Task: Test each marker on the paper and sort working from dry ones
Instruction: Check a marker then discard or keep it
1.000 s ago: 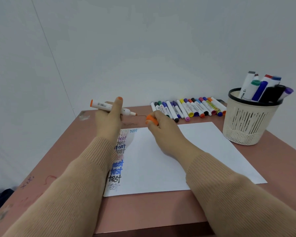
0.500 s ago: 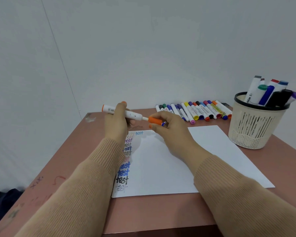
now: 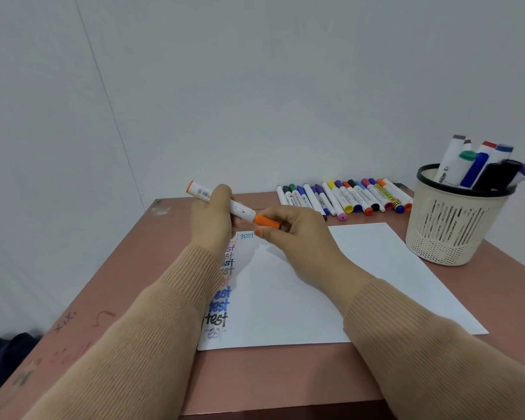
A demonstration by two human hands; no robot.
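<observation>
A reddish-brown desk [image 3: 128,283] stands against a pale wall, with faint scribbles near its left edge. A white sheet of paper [image 3: 331,283] lies flat on the middle of the desk. Down the paper's left edge runs a column of the word "test" [image 3: 222,304] in several colours, partly hidden behind the left sleeve [image 3: 152,328].

At the right, just beside the paper's far corner, stands a cream basket [image 3: 449,237] with a black rim, and several thick capped markers [image 3: 479,168] stand in it. Beyond the paper, a row of markers [image 3: 346,198] lies side by side on the desk, all capped.

Both hands are raised over the paper's top left corner. The left hand [image 3: 209,225] has its fingers curled round the white barrel of an orange marker [image 3: 200,192], which is tilted down to the right. The right hand [image 3: 297,228] pinches the orange cap [image 3: 265,221] between fingers and thumb. The cap meets the barrel's lower end; I cannot tell whether it is fully seated.
</observation>
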